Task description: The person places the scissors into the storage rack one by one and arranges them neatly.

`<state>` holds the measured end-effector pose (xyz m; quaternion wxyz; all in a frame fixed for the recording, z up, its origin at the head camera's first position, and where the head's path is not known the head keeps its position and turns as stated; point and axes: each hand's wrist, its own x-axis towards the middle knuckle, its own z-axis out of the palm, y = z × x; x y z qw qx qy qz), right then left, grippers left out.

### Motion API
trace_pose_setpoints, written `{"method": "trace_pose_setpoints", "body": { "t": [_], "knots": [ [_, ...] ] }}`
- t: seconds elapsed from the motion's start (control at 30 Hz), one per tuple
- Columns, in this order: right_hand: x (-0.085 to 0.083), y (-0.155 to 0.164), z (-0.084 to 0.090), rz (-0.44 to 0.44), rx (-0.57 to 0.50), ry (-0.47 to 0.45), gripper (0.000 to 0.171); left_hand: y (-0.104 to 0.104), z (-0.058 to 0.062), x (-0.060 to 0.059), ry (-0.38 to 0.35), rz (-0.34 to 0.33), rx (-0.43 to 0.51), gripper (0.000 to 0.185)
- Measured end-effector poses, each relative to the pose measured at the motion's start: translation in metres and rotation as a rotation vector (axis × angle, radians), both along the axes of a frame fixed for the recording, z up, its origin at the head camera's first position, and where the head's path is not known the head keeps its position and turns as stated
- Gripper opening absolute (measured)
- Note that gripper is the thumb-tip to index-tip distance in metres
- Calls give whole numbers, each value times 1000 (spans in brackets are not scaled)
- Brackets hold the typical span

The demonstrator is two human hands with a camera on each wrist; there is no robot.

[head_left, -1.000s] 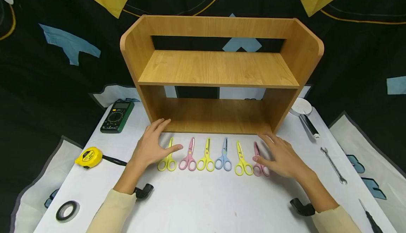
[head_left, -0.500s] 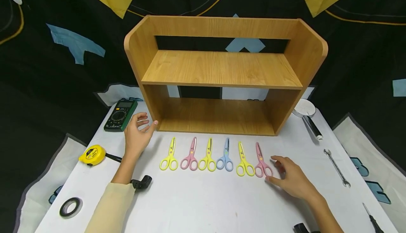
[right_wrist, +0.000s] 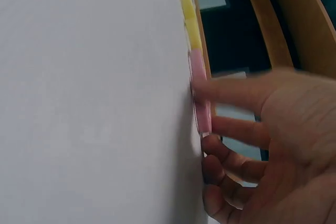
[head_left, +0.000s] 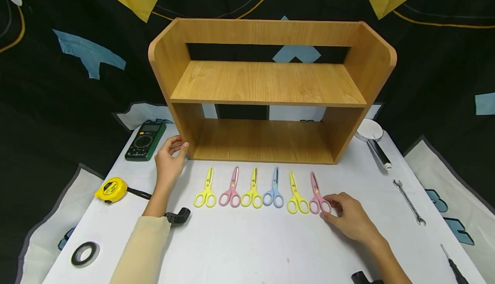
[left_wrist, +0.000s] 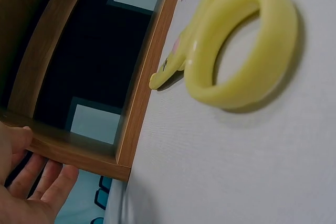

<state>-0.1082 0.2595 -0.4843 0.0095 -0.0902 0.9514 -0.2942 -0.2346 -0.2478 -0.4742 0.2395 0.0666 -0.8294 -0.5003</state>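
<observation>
Head view: all 6 scissors lie on the worktop point(head_left: 239, 249); shelf point(head_left: 267, 82) bare. Right hand point(head_left: 348, 217) fingers touch the lower-right pink scissors point(head_left: 318, 193), not gripping; left hand point(head_left: 169, 159) open, touching the shelf.

**Pink scissors at the right end, wooden shelf behind**

The pink scissors point(head_left: 318, 196) are small, with plastic handles and a closed blade. They lie flat on the white table, just in front of the wooden shelf point(head_left: 270, 86), near its right lower corner. The blade tip points to the shelf and the two handle rings point away from it. The shelf stands upright. It is light brown, with two open levels and rounded side walls. Both levels show only bare wood.
</observation>
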Motion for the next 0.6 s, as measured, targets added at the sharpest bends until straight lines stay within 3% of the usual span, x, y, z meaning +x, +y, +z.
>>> {"method": "trace_pose_setpoints", "body": {
  "t": [0.17, 0.37, 0.6],
  "knots": [
    [-3, -7, 6, -24, -46, -18, 31, 0, 0, -2, 10, 14, 5, 34],
    [-5, -12, 24, -64, -195, -57, 29, -1, 1, -2, -5, 23, 7, 33],
    [-5, -33, 72, -2, -438, -27, 34, -1, 2, -2, 2, 32, 5, 32]
  ]
}}
